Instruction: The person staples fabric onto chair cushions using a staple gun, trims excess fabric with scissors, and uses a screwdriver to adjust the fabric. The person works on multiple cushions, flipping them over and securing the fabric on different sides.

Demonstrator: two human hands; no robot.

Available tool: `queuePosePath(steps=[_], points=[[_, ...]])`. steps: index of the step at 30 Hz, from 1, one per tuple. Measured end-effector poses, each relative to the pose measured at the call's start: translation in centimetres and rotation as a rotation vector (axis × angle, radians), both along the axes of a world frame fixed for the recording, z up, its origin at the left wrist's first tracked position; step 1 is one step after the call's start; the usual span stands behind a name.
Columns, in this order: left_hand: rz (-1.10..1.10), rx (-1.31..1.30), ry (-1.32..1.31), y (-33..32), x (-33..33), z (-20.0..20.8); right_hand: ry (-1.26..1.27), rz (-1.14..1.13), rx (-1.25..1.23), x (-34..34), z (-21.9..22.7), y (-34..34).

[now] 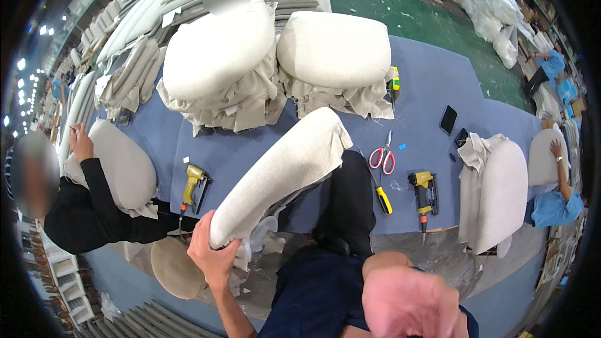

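A cream fabric-covered chair seat pad (282, 172) stands tilted on edge across my lap, with its far end over the blue-grey table (350, 203). My left hand (216, 253) grips its near, lower end, thumb and fingers wrapped round the edge. Loose cloth hangs below that end. Close to the camera at the lower right, my right hand (410, 300) is raised before my dark blue shirt, apart from the pad. It is blurred, and its fingers cannot be made out.
Two yellow staple guns (195, 184) (424, 191), red-handled scissors (383, 156), a yellow-handled screwdriver (383, 200) and a phone (448, 119) lie on the table. Covered pads (219, 50) (335, 50) are piled behind. More pads (498, 197) stand right. Co-workers (94, 200) (557, 203) sit either side.
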State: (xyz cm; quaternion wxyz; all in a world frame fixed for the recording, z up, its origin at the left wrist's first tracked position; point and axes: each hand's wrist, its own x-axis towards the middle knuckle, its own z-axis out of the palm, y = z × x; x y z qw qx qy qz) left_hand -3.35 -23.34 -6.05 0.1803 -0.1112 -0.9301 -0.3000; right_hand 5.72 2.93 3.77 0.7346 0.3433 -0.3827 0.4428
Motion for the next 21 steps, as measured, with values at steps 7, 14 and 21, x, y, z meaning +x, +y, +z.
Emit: queuePosePath(steps=[7,14,21], points=[[-0.225,-0.211,0.042,1.4,-0.5,2.5,-0.962,-0.390,-0.074,-7.6,-4.7,6.4],[-0.363,-0.234,0.052,5.4,0.8,3.2,-1.466,0.381,-0.232,-11.7,-9.5,8.2],[-0.300,-0.215,0.019,6.0,4.1,2.6,-1.484,0.463,-0.274,-9.8,-9.8,8.0]])
